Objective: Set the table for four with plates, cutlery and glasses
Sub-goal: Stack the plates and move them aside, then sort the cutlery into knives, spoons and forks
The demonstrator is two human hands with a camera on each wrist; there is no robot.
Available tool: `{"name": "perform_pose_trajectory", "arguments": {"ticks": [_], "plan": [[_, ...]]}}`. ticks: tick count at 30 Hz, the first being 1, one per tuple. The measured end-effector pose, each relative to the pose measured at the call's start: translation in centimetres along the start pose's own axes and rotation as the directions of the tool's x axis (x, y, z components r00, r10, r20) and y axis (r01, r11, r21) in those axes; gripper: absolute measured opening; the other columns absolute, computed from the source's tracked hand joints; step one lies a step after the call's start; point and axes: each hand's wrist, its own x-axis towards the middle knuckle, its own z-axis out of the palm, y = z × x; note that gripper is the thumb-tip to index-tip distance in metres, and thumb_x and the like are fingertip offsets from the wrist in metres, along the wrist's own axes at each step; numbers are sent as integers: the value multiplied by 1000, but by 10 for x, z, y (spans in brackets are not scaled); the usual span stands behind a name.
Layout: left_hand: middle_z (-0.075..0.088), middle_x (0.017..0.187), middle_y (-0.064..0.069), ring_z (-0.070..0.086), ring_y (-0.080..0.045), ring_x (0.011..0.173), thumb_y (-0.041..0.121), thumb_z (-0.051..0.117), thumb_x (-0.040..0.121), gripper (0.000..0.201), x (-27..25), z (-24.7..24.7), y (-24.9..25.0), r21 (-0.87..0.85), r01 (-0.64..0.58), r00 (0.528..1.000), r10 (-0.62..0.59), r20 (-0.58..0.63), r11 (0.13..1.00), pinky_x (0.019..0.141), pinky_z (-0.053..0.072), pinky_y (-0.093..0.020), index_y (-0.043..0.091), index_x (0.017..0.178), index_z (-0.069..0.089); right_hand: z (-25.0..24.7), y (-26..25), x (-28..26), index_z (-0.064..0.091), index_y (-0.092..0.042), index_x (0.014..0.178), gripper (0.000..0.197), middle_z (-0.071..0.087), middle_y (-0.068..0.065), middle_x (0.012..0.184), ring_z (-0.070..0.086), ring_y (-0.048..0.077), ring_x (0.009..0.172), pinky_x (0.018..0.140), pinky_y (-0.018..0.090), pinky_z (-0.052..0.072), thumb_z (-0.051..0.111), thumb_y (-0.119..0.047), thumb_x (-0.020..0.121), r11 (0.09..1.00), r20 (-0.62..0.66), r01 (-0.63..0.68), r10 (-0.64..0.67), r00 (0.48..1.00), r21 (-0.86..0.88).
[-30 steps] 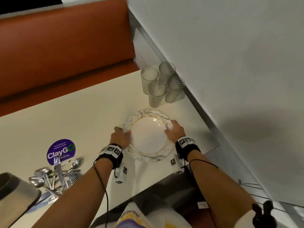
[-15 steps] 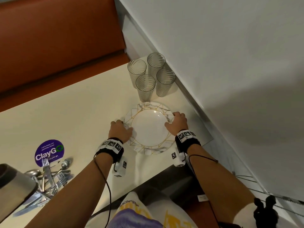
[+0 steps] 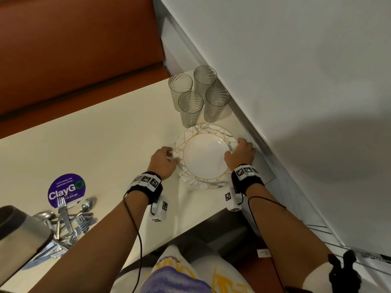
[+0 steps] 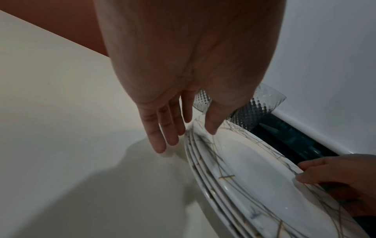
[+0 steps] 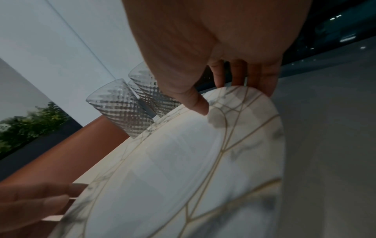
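A stack of white plates (image 3: 204, 157) with gold lines and grey marbling sits on the cream table (image 3: 95, 140) near its right edge. My left hand (image 3: 165, 157) holds the stack's left rim, with the thumb (image 4: 211, 127) on top and the fingers (image 4: 162, 138) down its side. On the opposite rim my right hand (image 3: 240, 154) grips with the thumb (image 5: 198, 104) on top and the fingers (image 5: 262, 80) behind the edge. Several ribbed glasses (image 3: 198, 96) stand just beyond the plates. Forks and spoons (image 3: 67, 220) lie piled at the near left.
A white wall (image 3: 296, 81) runs close along the table's right side, by my right hand. A brown bench (image 3: 74, 49) lies beyond the far edge. A purple round sticker (image 3: 66, 190) and a grey container (image 3: 19, 235) are at the near left.
Both hands have stayed on the stack's rims, each reaching slightly farther along its side. The plates rest in the same spot by the glasses; only the head view has shifted.
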Motion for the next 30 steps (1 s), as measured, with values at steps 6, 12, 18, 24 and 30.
{"name": "perform_pose_trajectory", "arguments": {"ticks": [6,12,18,24,30], "plan": [[71,109,-3,65,-16,94,25,64,99,23,-18,-23,-23,-59,-15,1000,14,-25,998,76,46,-20,16,119,67,14,-23,-28,64,-13,115,47,59,16,117,49,39,108,93,51,45,63,-7,68,960,-196,277,-277,941,-27],[75,102,0,73,-17,86,21,59,98,13,-51,-62,-80,-128,9,994,-23,-106,992,73,54,-20,26,104,69,68,-72,-79,68,-13,102,28,63,11,104,54,32,100,87,42,48,60,-1,79,852,76,519,-524,849,71],[76,96,0,73,-19,86,13,56,99,20,-101,-116,-157,-189,61,969,-104,-226,980,80,60,-33,29,99,68,136,-128,-156,69,-19,96,24,67,2,101,62,20,91,86,34,53,56,-1,86,770,340,613,-633,696,178],[69,90,7,69,-13,79,18,61,100,12,-161,-181,-252,-232,72,934,-148,-327,970,71,57,-24,25,105,70,195,-176,-258,68,-24,94,21,72,-2,98,64,15,85,80,27,53,53,-8,93,753,462,621,-640,614,218],[70,90,10,66,-12,86,26,70,92,5,-207,-222,-341,-136,118,916,-160,-369,984,82,55,-31,28,97,71,238,-214,-343,69,-24,94,23,69,-2,99,67,13,83,79,28,58,52,-10,92,697,562,681,-664,493,226]]}}
